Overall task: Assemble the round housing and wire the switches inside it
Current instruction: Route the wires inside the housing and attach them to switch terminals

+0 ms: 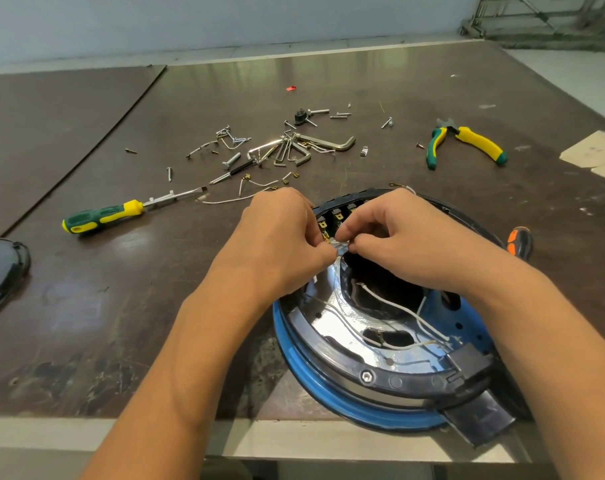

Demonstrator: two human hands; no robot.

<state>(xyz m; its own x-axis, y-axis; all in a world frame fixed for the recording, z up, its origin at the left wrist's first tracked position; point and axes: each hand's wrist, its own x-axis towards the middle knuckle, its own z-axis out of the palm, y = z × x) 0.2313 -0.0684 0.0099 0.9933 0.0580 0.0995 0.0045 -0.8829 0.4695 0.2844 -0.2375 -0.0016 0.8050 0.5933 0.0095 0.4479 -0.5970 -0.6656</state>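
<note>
Your round housing [294, 358] with its glossy blue plastic rim, mirror-bright chrome plate [315, 337] inside it, matt white-sleeved wires [391, 304], small silvery piece [340, 251] you pinch, shiny metal, bright steel hex keys [329, 142], screwdriver [103, 216] and pliers [467, 140] in smooth plastic grips, scuffed dull brown worktable [121, 289].

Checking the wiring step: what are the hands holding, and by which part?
Left hand and right hand pinch one small silvery piece between fingertips, from opposite sides.

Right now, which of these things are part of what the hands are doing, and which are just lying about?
In the job: round housing, switches inside its rim, white wires, silvery wire end pinched by left hand and right hand.
Lying about: screwdriver, pliers, hex keys, loose screws, black cover at the left edge.
</note>
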